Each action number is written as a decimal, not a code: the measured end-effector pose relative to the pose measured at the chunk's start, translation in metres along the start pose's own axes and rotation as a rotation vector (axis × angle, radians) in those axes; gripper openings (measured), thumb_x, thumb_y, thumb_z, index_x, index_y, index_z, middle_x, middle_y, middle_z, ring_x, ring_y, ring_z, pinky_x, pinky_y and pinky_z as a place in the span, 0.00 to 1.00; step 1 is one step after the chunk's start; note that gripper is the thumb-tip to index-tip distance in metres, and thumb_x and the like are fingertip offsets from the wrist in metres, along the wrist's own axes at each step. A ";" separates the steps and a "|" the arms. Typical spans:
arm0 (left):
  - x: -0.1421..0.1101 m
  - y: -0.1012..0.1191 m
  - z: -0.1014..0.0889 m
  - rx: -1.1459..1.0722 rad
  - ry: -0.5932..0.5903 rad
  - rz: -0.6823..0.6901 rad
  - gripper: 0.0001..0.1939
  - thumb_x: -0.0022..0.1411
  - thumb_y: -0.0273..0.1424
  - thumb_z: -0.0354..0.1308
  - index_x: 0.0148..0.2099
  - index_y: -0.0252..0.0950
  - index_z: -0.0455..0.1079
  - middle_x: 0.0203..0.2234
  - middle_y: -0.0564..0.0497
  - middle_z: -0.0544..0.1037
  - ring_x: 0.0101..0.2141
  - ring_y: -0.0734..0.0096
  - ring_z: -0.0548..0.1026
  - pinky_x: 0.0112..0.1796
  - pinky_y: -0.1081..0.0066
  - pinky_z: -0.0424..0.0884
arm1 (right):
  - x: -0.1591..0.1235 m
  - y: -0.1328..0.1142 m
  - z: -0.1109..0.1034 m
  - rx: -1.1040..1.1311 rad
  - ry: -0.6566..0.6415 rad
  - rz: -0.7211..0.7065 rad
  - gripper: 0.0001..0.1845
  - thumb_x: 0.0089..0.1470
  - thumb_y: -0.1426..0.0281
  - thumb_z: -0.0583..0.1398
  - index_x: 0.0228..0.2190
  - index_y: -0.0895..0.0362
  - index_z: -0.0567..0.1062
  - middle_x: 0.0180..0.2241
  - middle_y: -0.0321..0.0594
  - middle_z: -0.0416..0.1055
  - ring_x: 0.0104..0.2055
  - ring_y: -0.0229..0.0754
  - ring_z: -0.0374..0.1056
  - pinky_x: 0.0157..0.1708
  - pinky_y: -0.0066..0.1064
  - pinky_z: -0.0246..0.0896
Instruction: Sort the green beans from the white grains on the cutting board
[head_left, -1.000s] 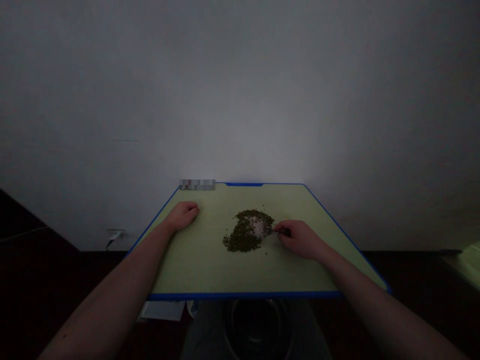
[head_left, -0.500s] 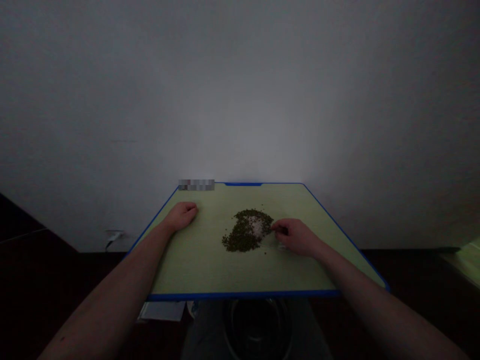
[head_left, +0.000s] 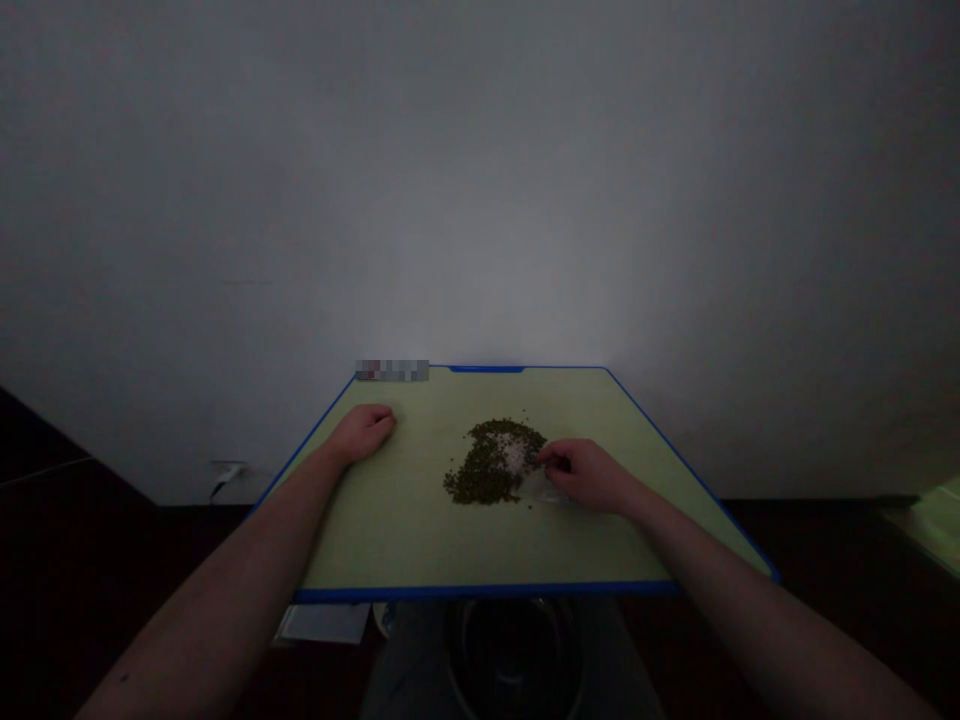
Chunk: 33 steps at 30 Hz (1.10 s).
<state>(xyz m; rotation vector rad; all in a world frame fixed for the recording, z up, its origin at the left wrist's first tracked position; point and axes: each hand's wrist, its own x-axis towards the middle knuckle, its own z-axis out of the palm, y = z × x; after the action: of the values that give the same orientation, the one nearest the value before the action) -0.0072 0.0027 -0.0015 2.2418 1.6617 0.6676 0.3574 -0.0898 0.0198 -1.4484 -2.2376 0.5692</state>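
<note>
A heap of small green beans (head_left: pixel 487 465) mixed with a patch of white grains (head_left: pixel 516 452) lies in the middle of a pale green table with a blue rim (head_left: pixel 487 591). My right hand (head_left: pixel 589 474) rests at the right edge of the heap. Its fingers are curled and pinched together against the grains. What they hold is too small to make out. A small pale smear of white grains (head_left: pixel 541 488) shows just under its fingertips. My left hand (head_left: pixel 364 430) lies on the table's left side with its fingers curled in, well apart from the beans.
A plain white wall stands right behind the table. Below the table's front edge a dark round bowl (head_left: pixel 514 655) sits on the floor, with a white sheet (head_left: pixel 324 622) to its left. The room is dim. Another pale green surface (head_left: pixel 937 520) shows at the far right.
My right hand has drawn slightly left and toward me along the heap's edge, and its fingers have closed tighter. A few white grains now lie beside it. The left hand has not moved.
</note>
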 end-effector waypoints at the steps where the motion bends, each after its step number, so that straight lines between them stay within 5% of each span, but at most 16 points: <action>1: 0.000 0.000 0.000 0.002 0.003 0.002 0.13 0.51 0.35 0.43 0.19 0.35 0.59 0.13 0.56 0.59 0.20 0.75 0.59 0.22 0.74 0.52 | 0.000 0.000 0.000 0.002 -0.003 -0.001 0.15 0.43 0.74 0.53 0.33 0.58 0.76 0.23 0.36 0.71 0.24 0.36 0.63 0.25 0.25 0.52; 18: 0.003 -0.003 0.001 0.007 0.002 0.006 0.12 0.51 0.35 0.43 0.19 0.35 0.56 0.14 0.57 0.57 0.20 0.75 0.59 0.22 0.74 0.52 | -0.008 -0.001 0.002 0.017 -0.050 -0.009 0.15 0.44 0.73 0.53 0.34 0.58 0.76 0.24 0.36 0.71 0.24 0.35 0.63 0.24 0.25 0.52; 33: 0.000 0.001 -0.002 0.038 -0.002 -0.005 0.13 0.51 0.35 0.43 0.19 0.35 0.58 0.14 0.56 0.59 0.21 0.74 0.61 0.23 0.74 0.53 | -0.032 -0.030 0.013 0.073 -0.118 -0.029 0.14 0.44 0.75 0.54 0.33 0.57 0.76 0.22 0.36 0.71 0.23 0.35 0.63 0.23 0.24 0.52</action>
<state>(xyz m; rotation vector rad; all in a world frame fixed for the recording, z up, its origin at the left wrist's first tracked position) -0.0073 0.0028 0.0002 2.2623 1.6922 0.6377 0.3395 -0.1318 0.0213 -1.3772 -2.2987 0.7366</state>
